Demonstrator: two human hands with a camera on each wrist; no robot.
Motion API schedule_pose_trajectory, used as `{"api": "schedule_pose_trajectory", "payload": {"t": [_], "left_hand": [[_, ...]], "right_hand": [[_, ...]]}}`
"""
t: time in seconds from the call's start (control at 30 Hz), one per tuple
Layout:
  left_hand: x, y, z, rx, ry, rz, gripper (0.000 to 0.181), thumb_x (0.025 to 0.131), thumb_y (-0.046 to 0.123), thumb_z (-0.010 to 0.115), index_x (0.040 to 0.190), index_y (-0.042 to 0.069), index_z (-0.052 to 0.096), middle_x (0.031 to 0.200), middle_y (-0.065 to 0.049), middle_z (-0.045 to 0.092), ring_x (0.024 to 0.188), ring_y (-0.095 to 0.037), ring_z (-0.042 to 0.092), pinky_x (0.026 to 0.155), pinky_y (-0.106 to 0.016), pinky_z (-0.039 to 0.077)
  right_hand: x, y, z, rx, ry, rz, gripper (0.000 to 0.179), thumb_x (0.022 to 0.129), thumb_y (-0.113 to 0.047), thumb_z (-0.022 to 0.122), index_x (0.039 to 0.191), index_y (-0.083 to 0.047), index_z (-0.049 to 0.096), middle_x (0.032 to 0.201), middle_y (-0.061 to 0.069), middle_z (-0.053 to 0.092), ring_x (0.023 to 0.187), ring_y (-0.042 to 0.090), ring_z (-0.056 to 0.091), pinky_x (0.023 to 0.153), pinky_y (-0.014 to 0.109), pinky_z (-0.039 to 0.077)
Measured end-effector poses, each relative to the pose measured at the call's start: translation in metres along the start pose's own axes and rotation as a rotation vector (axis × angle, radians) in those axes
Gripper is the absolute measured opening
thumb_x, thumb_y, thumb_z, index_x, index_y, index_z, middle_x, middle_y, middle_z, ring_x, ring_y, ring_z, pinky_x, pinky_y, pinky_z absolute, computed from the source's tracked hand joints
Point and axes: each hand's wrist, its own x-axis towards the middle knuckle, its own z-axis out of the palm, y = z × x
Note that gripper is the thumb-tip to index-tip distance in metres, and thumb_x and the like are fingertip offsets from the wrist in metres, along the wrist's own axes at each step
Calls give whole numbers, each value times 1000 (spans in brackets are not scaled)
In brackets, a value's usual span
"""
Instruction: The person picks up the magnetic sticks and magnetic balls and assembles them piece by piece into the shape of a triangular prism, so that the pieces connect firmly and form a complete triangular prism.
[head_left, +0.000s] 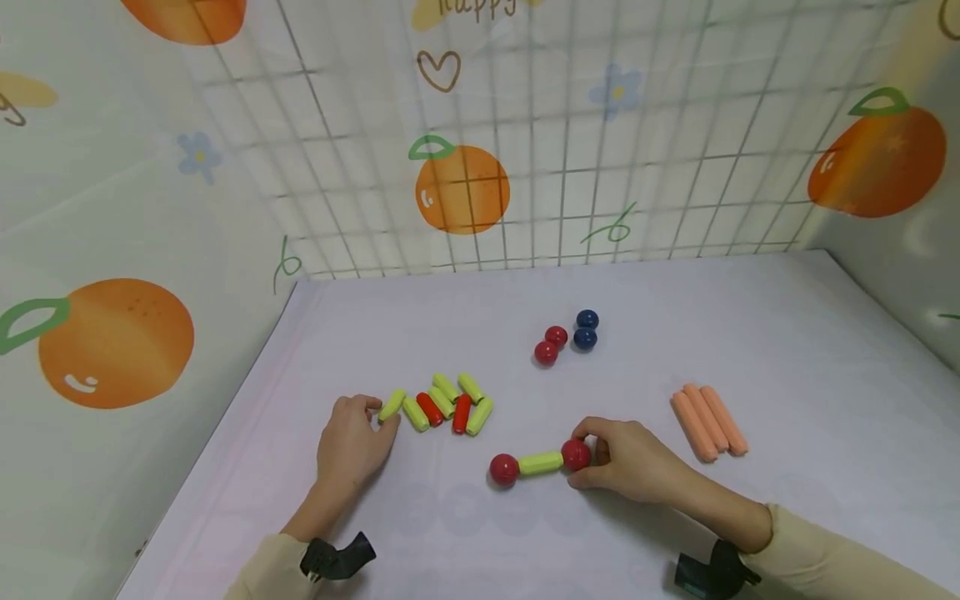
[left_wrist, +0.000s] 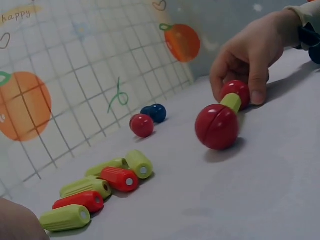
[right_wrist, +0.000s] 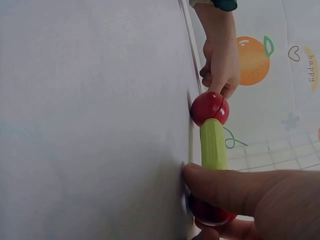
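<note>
My left hand [head_left: 351, 446] pinches a yellow-green magnetic rod [head_left: 392, 405] between thumb and fingers, at the left end of a cluster of short rods. That cluster mixes yellow-green rods [head_left: 480, 416] and red rods [head_left: 430, 409]; pale round magnets show in their ends in the left wrist view. Nearer the middle, my right hand [head_left: 633, 460] grips a red ball [head_left: 576, 455] by its right side. This ball joins a yellow-green rod [head_left: 540, 463], which has another red ball [head_left: 504, 470] on its left end, forming a dumbbell shape low over the table.
Behind the hands lie two loose red balls [head_left: 547, 353] beside two dark blue balls [head_left: 585, 338]. Several longer orange rods [head_left: 707, 422] lie side by side to the right. A printed curtain over a wire grid [head_left: 540, 192] stands along the table's back edge.
</note>
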Motion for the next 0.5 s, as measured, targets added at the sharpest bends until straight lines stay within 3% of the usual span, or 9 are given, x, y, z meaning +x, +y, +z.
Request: {"api": "schedule_pose_trajectory", "payload": {"t": [0.27,0.4,0.5], "left_hand": [[11,-4,-1,9,-29,-37,32,88,26,65,103,-3,68,92,-16,57,72,-22,51,57,-26,38],[7,-4,-6,-18,-29,-26,31,87,25,66,101,-4,69,86,-14,57,71,-21,50,57,-26,37],[-1,-1,-9,-89,-43,-29,31,87,24,68,101,-3,68,81,-11,58,69,-19,50,56,-26,37]], "right_hand": [[-1,1,3,21,-5,8,41,75,-31,84,109,-17,65,68,-4,54,63,10,49,54,22,36],[-1,1,2,16,5,3,41,75,-31,84,109,-17,65,68,-4,54,63,10,49,54,22,36],[-2,2,1,14,10,2,41,75,-31,84,109,-17,65,68,-4,55,63,10,49,54,22,36]]}}
